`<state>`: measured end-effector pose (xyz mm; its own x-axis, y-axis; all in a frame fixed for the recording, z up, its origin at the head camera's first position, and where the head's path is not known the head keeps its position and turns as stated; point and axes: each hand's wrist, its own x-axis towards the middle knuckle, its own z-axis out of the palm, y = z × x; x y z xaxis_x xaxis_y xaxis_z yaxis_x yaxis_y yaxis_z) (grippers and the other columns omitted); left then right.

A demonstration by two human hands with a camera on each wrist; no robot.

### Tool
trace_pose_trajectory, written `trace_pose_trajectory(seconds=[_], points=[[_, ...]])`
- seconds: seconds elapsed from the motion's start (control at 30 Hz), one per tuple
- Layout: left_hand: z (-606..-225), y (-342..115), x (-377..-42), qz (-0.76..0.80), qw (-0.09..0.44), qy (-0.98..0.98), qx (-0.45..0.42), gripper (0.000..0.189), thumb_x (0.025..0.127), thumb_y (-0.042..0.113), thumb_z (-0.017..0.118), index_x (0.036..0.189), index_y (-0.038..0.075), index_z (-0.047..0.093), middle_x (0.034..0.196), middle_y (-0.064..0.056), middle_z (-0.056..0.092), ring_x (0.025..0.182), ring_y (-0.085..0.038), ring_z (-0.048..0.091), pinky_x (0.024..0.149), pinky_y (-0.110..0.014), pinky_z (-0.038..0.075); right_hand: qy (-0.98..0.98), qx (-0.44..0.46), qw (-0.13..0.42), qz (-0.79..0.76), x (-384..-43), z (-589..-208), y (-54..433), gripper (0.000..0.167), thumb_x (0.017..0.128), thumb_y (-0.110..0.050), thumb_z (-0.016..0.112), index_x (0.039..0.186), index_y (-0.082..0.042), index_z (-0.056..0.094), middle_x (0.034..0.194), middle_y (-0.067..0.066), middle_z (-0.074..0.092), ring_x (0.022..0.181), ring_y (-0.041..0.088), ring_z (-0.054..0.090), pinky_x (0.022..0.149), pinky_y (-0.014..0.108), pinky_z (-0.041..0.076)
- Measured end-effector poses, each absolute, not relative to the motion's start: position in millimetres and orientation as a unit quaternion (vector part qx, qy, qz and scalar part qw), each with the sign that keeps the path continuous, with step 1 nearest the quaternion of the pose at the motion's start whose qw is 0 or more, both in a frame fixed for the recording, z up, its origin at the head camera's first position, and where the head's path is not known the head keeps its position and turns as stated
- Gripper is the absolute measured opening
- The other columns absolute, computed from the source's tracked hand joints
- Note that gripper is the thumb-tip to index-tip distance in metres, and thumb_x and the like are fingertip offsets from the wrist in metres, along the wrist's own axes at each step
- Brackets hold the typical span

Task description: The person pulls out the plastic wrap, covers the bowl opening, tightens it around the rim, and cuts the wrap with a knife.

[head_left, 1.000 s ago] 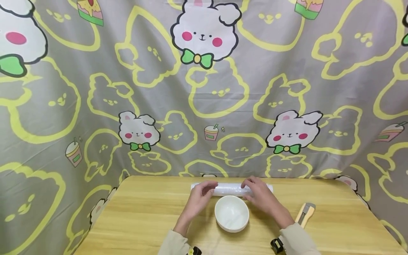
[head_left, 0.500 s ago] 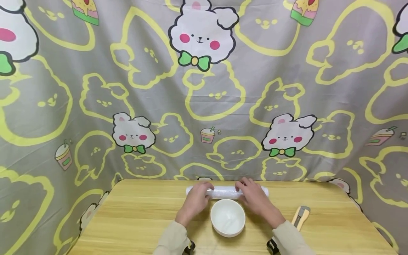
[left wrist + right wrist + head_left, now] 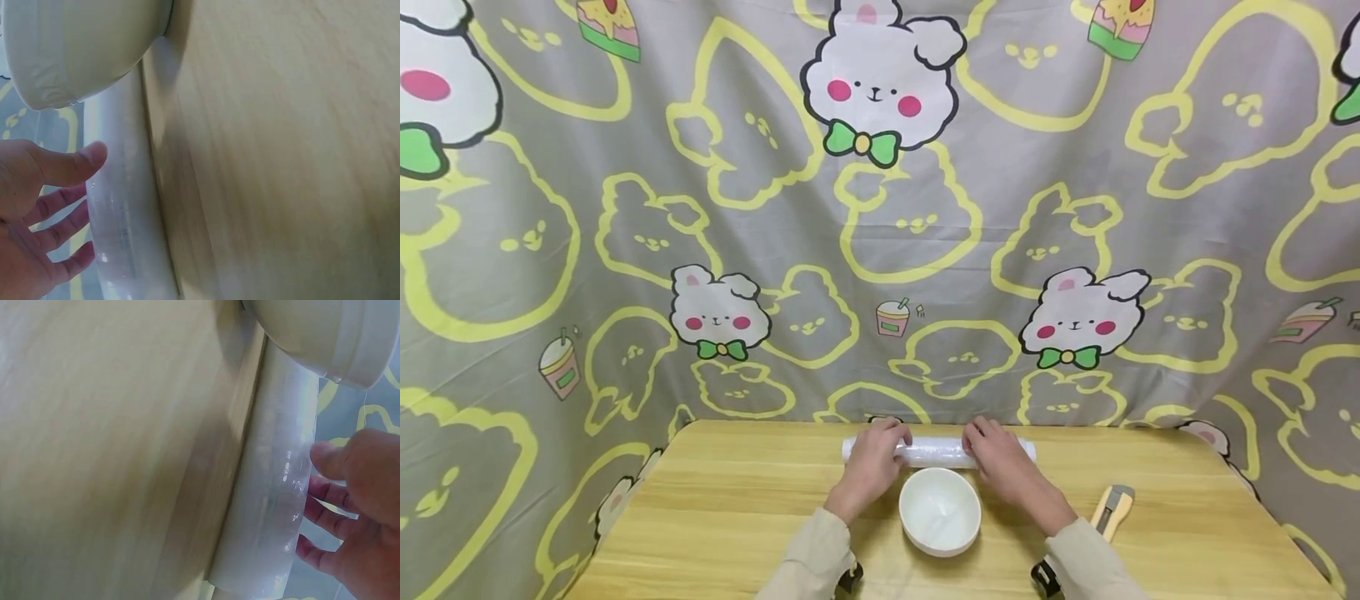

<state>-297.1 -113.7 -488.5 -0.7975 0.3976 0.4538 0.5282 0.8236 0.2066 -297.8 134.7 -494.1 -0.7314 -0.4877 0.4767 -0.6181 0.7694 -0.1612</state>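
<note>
A shiny roll of plastic wrap lies crosswise near the table's back edge. My left hand holds its left part, fingers curved over the far side and thumb toward the near side. Farther along, my right hand holds the right part in the same way. Close up in the left wrist view, the thumb overlaps the roll's upper edge, and the fingertips are partly hidden behind it. The right wrist view has the thumb right at the edge of the roll. Between my forearms stands a white bowl, just in front of the roll.
A utility knife with a pale orange body lies to the right, partly behind my right sleeve. Behind the wooden table hangs a grey curtain printed with cartoon rabbits.
Both hands have come down from just over the roll of plastic wrap, and their fingers have closed around it. The bowl, roll and knife keep their places; the head view has shifted slightly.
</note>
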Motion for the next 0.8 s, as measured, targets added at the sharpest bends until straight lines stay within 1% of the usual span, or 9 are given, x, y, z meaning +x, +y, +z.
trace_pose_trajectory(seconds=[0.07,0.17,0.3,0.4,0.5,0.6,0.7,0.73,0.8], points=[[-488.8,-113.5,-297.8,-0.171,0.201,-0.933,-0.244,0.028,0.075,0.008,0.089,0.095,0.014,0.071,0.102,0.000,0.066,0.099,-0.026,0.065,0.084,-0.045,0.054,-0.918,0.300,0.204,0.159,-297.6,-493.8,134.4,0.021,0.087,0.000,0.075,0.095,-0.013,0.060,0.095,0.000,0.053,0.088,0.021,0.051,0.070,0.038,0.044],[-488.3,-112.6,-298.2,-0.174,0.202,-0.933,-0.241,0.027,0.075,0.008,0.089,0.094,0.015,0.071,0.101,0.000,0.066,0.099,-0.026,0.065,0.084,-0.046,0.053,-0.918,0.302,0.200,0.158,-297.5,-493.6,134.1,0.024,0.086,-0.005,0.081,0.097,-0.014,0.061,0.098,0.001,0.055,0.091,0.024,0.053,0.071,0.039,0.045],[-487.0,-110.9,-298.0,-0.170,0.200,-0.934,-0.243,0.026,0.076,0.014,0.091,0.094,0.016,0.072,0.100,0.001,0.066,0.098,-0.027,0.064,0.086,-0.046,0.053,-0.920,0.303,0.205,0.143,-297.5,-493.9,133.4,0.028,0.085,0.001,0.077,0.090,-0.016,0.057,0.097,0.001,0.053,0.090,0.025,0.052,0.067,0.037,0.043],[-485.4,-109.9,-297.3,-0.170,0.196,-0.934,-0.247,0.027,0.076,0.017,0.092,0.094,0.016,0.072,0.099,0.001,0.065,0.098,-0.027,0.064,0.089,-0.046,0.052,-0.922,0.298,0.207,0.133,-297.0,-494.4,132.9,0.034,0.079,0.009,0.074,0.086,-0.017,0.054,0.095,0.001,0.050,0.088,0.023,0.049,0.066,0.035,0.040],[-484.6,-109.3,-297.0,-0.172,0.193,-0.933,-0.249,0.028,0.075,0.016,0.092,0.093,0.016,0.071,0.098,0.001,0.065,0.099,-0.027,0.063,0.090,-0.046,0.052,-0.926,0.292,0.202,0.131,-296.1,-494.8,132.3,0.037,0.074,0.014,0.070,0.087,-0.015,0.052,0.093,0.000,0.048,0.086,0.022,0.046,0.066,0.035,0.039],[-484.7,-108.7,-297.6,-0.181,0.185,-0.934,-0.246,0.028,0.075,0.012,0.091,0.094,0.016,0.071,0.098,0.000,0.065,0.100,-0.028,0.063,0.091,-0.047,0.050,-0.929,0.287,0.193,0.135,-295.8,-495.2,132.2,0.031,0.082,0.008,0.074,0.094,-0.014,0.056,0.096,0.000,0.050,0.090,0.023,0.048,0.069,0.038,0.041],[-485.0,-107.7,-298.2,-0.191,0.176,-0.935,-0.240,0.028,0.075,0.009,0.090,0.095,0.016,0.071,0.099,-0.001,0.066,0.101,-0.028,0.062,0.092,-0.048,0.049,-0.931,0.286,0.186,0.130,-295.9,-495.6,131.8,0.023,0.089,-0.004,0.076,0.098,-0.016,0.058,0.099,0.001,0.053,0.095,0.026,0.052,0.072,0.041,0.045],[-484.8,-107.3,-298.3,-0.193,0.174,-0.936,-0.238,0.028,0.076,0.009,0.089,0.095,0.016,0.071,0.100,-0.001,0.066,0.102,-0.028,0.062,0.092,-0.049,0.049,-0.931,0.287,0.185,0.126,-295.9,-495.7,131.6,0.022,0.090,-0.007,0.077,0.098,-0.017,0.059,0.101,0.001,0.054,0.096,0.026,0.052,0.072,0.041,0.045],[-484.9,-106.5,-298.6,-0.193,0.173,-0.937,-0.235,0.028,0.076,0.010,0.089,0.095,0.017,0.070,0.100,-0.001,0.065,0.102,-0.028,0.061,0.092,-0.049,0.049,-0.933,0.286,0.184,0.119,-296.0,-495.8,131.1,0.025,0.089,-0.004,0.076,0.094,-0.018,0.057,0.101,0.002,0.053,0.097,0.027,0.052,0.072,0.041,0.044]])
